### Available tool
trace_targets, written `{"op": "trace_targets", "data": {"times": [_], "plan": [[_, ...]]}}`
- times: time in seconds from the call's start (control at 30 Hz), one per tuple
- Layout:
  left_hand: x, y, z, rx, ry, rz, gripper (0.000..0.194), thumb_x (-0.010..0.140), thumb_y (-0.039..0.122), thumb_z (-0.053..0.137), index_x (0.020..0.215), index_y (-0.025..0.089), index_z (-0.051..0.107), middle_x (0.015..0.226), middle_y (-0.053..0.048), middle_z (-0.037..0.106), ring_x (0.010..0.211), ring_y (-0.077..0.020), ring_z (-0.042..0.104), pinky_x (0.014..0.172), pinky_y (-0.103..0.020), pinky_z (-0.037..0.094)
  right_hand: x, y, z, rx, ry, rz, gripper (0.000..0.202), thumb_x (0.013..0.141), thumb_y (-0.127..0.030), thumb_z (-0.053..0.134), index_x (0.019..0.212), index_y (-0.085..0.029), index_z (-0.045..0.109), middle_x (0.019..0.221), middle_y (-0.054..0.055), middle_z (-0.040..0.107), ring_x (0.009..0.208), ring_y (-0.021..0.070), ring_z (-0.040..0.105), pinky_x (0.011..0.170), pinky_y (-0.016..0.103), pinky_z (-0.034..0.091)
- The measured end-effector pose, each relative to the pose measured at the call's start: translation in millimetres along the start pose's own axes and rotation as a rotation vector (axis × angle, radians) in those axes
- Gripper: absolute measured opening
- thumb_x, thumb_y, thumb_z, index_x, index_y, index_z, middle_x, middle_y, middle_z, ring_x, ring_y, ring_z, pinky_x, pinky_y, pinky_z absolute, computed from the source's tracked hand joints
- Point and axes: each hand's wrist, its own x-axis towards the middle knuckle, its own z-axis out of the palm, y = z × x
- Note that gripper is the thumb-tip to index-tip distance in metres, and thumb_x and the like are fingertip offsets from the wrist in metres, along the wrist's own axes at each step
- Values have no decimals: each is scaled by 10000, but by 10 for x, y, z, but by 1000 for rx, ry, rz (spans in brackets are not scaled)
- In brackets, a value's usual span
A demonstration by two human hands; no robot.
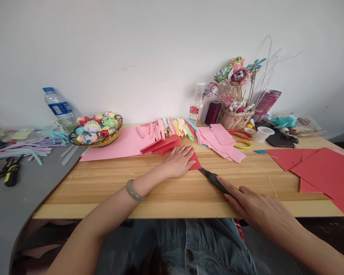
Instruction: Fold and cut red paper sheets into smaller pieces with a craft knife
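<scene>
My left hand (180,161) lies flat with its fingers spread on a piece of red paper (195,163). More red paper pieces (162,145) fan out just behind that hand, partly covered by it. A dark-handled knife (217,182) is held in my right hand (248,202), with the forefinger stretched along the handle. Its blade points to the upper left and meets the right corner of the red paper. Whether the blade is inside a fold cannot be made out.
Pink paper pieces (220,140) and red-handled scissors (240,133) lie behind the knife. Large red sheets (326,170) cover the right side. A flower basket (237,119) stands at the wall, a yellow basket (110,138) at the left.
</scene>
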Motion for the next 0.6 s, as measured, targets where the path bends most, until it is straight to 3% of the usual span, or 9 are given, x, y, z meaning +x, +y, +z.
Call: {"op": "trace_targets", "data": {"times": [0.4, 0.6], "plan": [[2, 5, -20, -12, -21, -11, 581, 937, 459, 136, 1431, 152, 150, 1509, -45, 99, 1384, -225, 41, 1114, -445, 58, 193, -29, -65, 8, -123, 34, 486, 916, -365, 315, 1397, -304, 293, 759, 45, 659, 590, 230, 650, 416, 267, 351], [5, 11, -15, 8, -17, -25, 619, 936, 457, 149, 1427, 81, 132, 1501, -104, 119, 1381, -217, 71, 1122, -363, 65, 365, -31, -158, 18, -187, 51, 471, 926, -357, 279, 1390, -281, 307, 828, 69, 675, 655, 247, 661, 472, 282, 370]]}}
